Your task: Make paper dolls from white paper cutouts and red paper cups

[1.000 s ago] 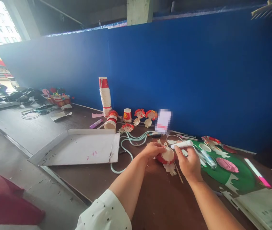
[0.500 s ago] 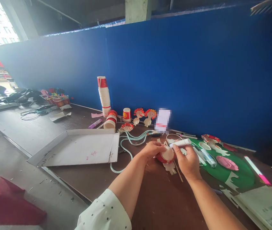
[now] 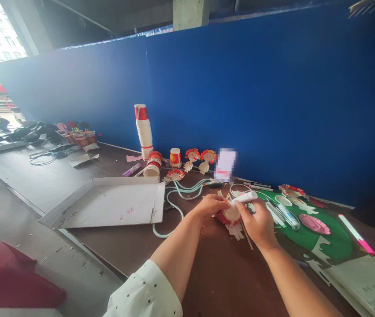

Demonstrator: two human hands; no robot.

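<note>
Both forearms (image 3: 177, 251) are stretched forward; the left hand (image 3: 214, 205) is held in a pinch, the right hand (image 3: 260, 225) curled in a grip.

paper figure (image 3: 235, 230) partly blocked by the left hand (image 3: 214, 205), pale rectangle (image 3: 226, 160) pixelated to mush, maroon plastic thing (image 3: 12, 277) chopped at the left edge, booklet (image 3: 361, 279) print way too smeary to read
</note>
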